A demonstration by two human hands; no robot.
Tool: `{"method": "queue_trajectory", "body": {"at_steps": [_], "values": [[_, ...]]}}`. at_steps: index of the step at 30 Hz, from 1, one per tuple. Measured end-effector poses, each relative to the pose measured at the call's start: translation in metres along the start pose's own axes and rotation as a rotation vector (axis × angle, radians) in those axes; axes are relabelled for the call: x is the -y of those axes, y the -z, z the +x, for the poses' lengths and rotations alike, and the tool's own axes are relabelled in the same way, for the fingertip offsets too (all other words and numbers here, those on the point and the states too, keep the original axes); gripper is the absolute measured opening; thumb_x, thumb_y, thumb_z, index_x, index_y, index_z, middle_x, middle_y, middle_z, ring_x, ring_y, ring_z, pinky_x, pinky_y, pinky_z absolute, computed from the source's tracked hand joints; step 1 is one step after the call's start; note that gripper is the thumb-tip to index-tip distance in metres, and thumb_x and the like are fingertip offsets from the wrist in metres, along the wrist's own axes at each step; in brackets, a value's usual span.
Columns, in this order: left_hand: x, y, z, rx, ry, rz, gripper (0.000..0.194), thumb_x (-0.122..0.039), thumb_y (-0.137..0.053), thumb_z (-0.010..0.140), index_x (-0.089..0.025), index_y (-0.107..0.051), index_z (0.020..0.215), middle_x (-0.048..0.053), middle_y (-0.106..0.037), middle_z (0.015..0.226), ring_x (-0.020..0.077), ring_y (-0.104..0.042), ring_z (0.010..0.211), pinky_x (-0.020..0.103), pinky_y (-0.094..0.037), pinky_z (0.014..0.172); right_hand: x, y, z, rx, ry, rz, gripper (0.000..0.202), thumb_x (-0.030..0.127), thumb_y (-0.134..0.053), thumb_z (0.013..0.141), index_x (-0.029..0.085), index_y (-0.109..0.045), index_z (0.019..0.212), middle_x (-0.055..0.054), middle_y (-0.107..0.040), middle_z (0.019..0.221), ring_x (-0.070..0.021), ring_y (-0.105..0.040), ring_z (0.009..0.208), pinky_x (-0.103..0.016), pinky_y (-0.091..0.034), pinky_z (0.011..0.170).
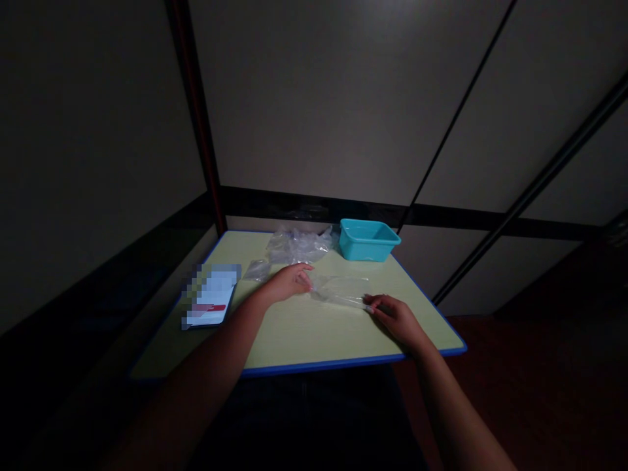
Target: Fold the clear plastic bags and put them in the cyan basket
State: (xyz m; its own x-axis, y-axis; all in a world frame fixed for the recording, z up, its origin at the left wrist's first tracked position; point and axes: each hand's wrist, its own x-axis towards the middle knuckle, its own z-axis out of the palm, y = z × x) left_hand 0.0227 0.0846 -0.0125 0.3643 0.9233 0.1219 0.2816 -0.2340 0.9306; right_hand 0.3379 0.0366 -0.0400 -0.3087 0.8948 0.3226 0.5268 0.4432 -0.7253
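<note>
A clear plastic bag point(343, 290) stretches between my two hands, just over the middle of the table. My left hand point(289, 281) pinches its left end. At the bag's near right corner, the fingertips of my right hand point(392, 315) are closed on the edge. Behind my left hand lies a pile of crumpled clear plastic bags point(299, 245). One smaller folded bag point(257, 269) rests apart, at the pile's front left.
A turquoise plastic basket point(367, 247) stands at the table's back right. A phone or tablet point(210, 301) with a lit, blurred screen lies at the left. The pale yellow table point(304, 340) has a blue edge; wall panels rise behind it.
</note>
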Motion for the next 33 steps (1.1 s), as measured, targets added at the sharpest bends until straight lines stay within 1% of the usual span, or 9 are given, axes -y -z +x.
{"method": "queue_trajectory", "body": {"at_steps": [2,4,7,11,14,18,23,28,33], "values": [[0.001,0.002,0.000,-0.031,0.012,0.065,0.052,-0.023,-0.070,0.062,-0.014,-0.057,0.111,0.003,-0.067,0.084,0.0167,-0.062,0.076,0.028,-0.047,0.071,-0.002,-0.001,0.000,0.003,-0.007,0.017,0.013,0.035,-0.057,0.082,0.022,-0.059,0.078,-0.008,-0.068,0.105,-0.0226,-0.060,0.106,-0.041,-0.045,0.093],[0.001,0.003,-0.001,-0.034,0.043,0.120,0.048,-0.026,-0.070,0.062,-0.013,-0.061,0.107,0.002,-0.067,0.080,0.0176,-0.062,0.074,0.028,-0.046,0.069,-0.003,-0.001,0.000,0.007,-0.012,0.027,0.013,0.034,-0.057,0.082,0.022,-0.059,0.079,-0.008,-0.068,0.105,-0.0224,-0.060,0.107,-0.041,-0.044,0.094],[-0.002,0.004,-0.001,0.010,0.076,0.171,0.033,-0.027,-0.068,0.063,-0.012,-0.067,0.092,0.003,-0.068,0.076,0.0192,-0.063,0.074,0.028,-0.046,0.068,-0.002,-0.001,0.000,0.017,-0.018,0.040,0.012,0.034,-0.057,0.083,0.022,-0.059,0.079,-0.008,-0.068,0.106,-0.0220,-0.060,0.107,-0.041,-0.044,0.094],[-0.008,0.005,-0.003,0.018,0.036,0.236,0.020,-0.030,-0.065,0.065,-0.013,-0.069,0.074,0.005,-0.070,0.076,0.0207,-0.063,0.077,0.028,-0.045,0.070,0.002,-0.001,-0.001,0.010,-0.025,0.037,0.013,0.035,-0.057,0.082,0.022,-0.059,0.079,-0.008,-0.068,0.107,-0.0224,-0.060,0.107,-0.040,-0.044,0.093],[-0.009,0.006,-0.003,0.018,0.019,0.248,0.021,-0.032,-0.062,0.067,-0.013,-0.068,0.073,0.005,-0.070,0.076,0.0206,-0.062,0.076,0.028,-0.044,0.069,0.003,0.001,-0.001,-0.001,-0.025,0.006,0.015,0.035,-0.055,0.083,0.022,-0.058,0.077,-0.009,-0.067,0.109,-0.0231,-0.060,0.105,-0.039,-0.044,0.091],[-0.010,0.005,-0.003,0.067,0.024,0.209,0.021,-0.033,-0.060,0.068,-0.015,-0.068,0.075,0.003,-0.069,0.076,0.0190,-0.061,0.075,0.027,-0.043,0.068,0.002,0.002,-0.001,-0.027,-0.006,-0.028,0.015,0.035,-0.054,0.083,0.021,-0.058,0.078,-0.010,-0.066,0.110,-0.0231,-0.060,0.105,-0.037,-0.043,0.090],[-0.012,0.005,-0.004,0.086,0.036,0.164,0.022,-0.036,-0.061,0.071,-0.015,-0.068,0.077,0.002,-0.069,0.076,0.0180,-0.061,0.074,0.027,-0.042,0.068,0.007,0.003,-0.002,-0.051,-0.024,0.017,0.016,0.036,-0.054,0.082,0.021,-0.057,0.077,-0.010,-0.067,0.108,-0.0233,-0.060,0.102,-0.037,-0.043,0.089],[-0.015,0.004,-0.006,0.112,-0.009,0.058,0.023,-0.036,-0.058,0.075,-0.016,-0.066,0.083,0.004,-0.070,0.088,0.0195,-0.061,0.085,0.029,-0.044,0.076,0.013,0.004,-0.003,-0.073,-0.051,0.048,0.019,0.039,-0.054,0.082,0.021,-0.057,0.078,-0.010,-0.067,0.105,-0.0233,-0.061,0.099,-0.036,-0.044,0.087],[-0.018,-0.001,-0.007,0.186,0.013,-0.038,0.019,-0.036,-0.058,0.076,-0.018,-0.064,0.077,0.004,-0.070,0.098,0.0200,-0.060,0.098,0.031,-0.041,0.088,0.012,0.004,-0.004,-0.077,-0.038,0.065,0.017,0.037,-0.055,0.083,0.021,-0.057,0.078,-0.009,-0.067,0.103,-0.0224,-0.061,0.098,-0.036,-0.043,0.086]]}}
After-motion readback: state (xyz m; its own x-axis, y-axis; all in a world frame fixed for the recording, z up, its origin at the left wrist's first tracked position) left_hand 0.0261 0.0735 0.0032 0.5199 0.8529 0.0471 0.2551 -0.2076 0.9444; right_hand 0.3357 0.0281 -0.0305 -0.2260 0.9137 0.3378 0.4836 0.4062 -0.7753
